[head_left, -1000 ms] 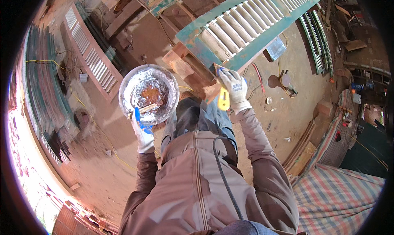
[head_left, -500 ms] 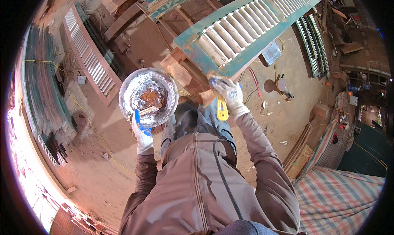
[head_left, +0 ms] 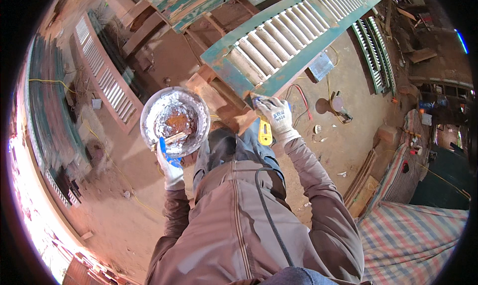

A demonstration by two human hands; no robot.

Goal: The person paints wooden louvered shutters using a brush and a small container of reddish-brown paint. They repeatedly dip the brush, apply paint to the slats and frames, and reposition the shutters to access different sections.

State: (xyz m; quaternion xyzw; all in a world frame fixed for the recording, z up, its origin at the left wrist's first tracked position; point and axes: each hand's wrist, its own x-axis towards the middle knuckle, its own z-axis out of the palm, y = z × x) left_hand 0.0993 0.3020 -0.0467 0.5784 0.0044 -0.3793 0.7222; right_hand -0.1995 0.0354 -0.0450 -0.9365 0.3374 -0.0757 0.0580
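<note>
My left hand (head_left: 171,168), in a white glove with blue on the fingers, is closed on the near rim of a round metal bowl (head_left: 203,116). White residue coats the bowl's inside, with a brown patch at the bottom. A wooden stick (head_left: 175,137) lies across it by my thumb. My right hand (head_left: 277,114), also gloved, is closed around a yellow-handled paintbrush (head_left: 265,133); the handle hangs below my palm and its head is largely hidden. The brush end meets the near corner of a green louvered shutter (head_left: 234,80) with white slats.
Wooden supports (head_left: 219,103) stand under the shutter's near end. A brown-framed louvered panel (head_left: 107,68) and stacked green boards (head_left: 57,105) lie at left. More slatted shutters (head_left: 374,56) lean at right. Yellow cords (head_left: 114,158) cross the dirt floor. A checkered tarp (head_left: 408,240) covers the lower right.
The view has shifted slightly, so the shutter appears a little lower and further left. The bowl sits a little further left and lower. My right hand stays at the shutter's corner with the paintbrush.
</note>
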